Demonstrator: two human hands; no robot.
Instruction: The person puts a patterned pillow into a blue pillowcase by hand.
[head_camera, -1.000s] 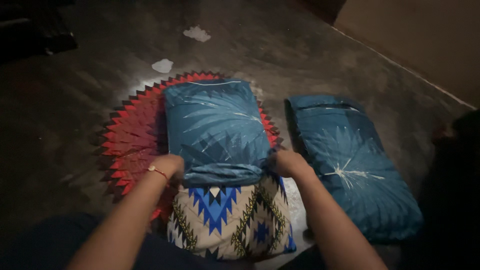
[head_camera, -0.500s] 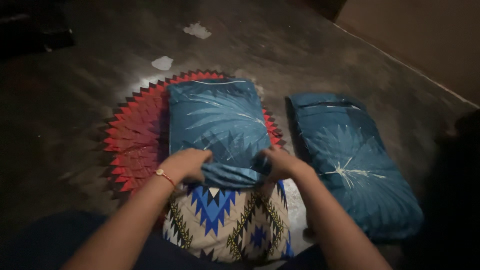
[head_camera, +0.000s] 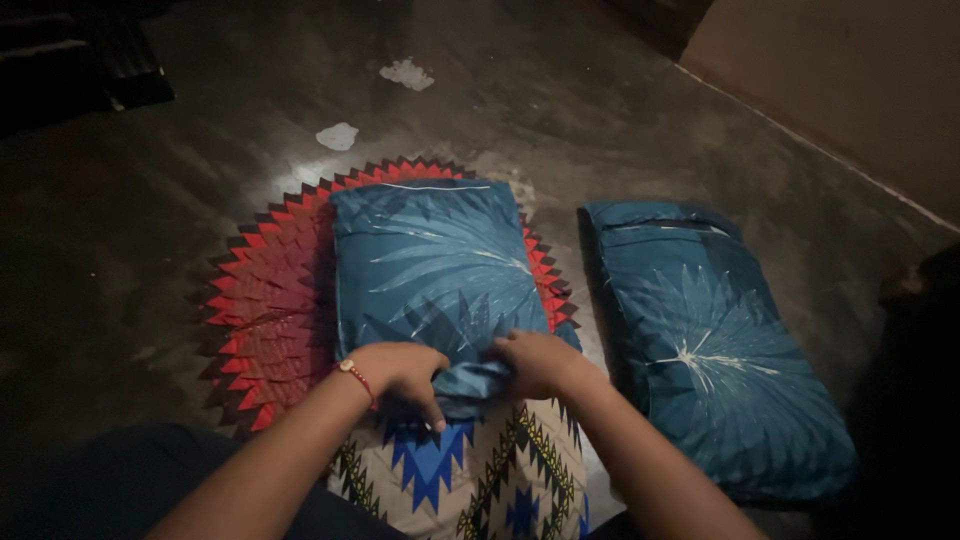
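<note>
The left hand (head_camera: 400, 372) and the right hand (head_camera: 535, 362) both grasp the bunched near edge of the blue leaf-print pillow (head_camera: 435, 265). A second blue pillow (head_camera: 715, 340) lies at 3 o'clock.

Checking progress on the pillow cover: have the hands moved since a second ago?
Yes. Both the left hand and right hand moved inward from the corners of the blue pillow, bunching its near edge at the middle.

One pillow (head_camera: 435, 265) lies on a mat (head_camera: 265, 310), another pillow (head_camera: 715, 340) to its right.
</note>
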